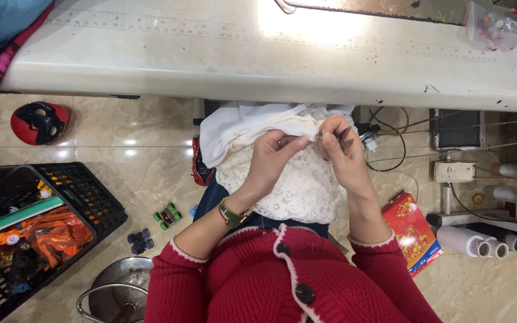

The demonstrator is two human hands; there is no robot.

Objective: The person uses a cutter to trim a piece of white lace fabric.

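White lace fabric [297,185] lies across my lap, with plain white cloth [240,125] bunched above it near the table edge. My left hand [273,157] pinches a fold of this white fabric, a green-strapped watch on its wrist. My right hand [342,149] grips the fabric close beside the left and holds a small dark tool between its fingers; a thin needle or thread seems to run between the two hands. Red cardigan sleeves cover both forearms.
A white sewing table [270,54] spans the top, with a clear plastic bag [492,27] on it. A black crate [31,227] of toys, a red mask [40,122], toy cars [167,215], a metal pot [118,293], a red packet [414,230], thread spools [480,242] sit on the tiled floor.
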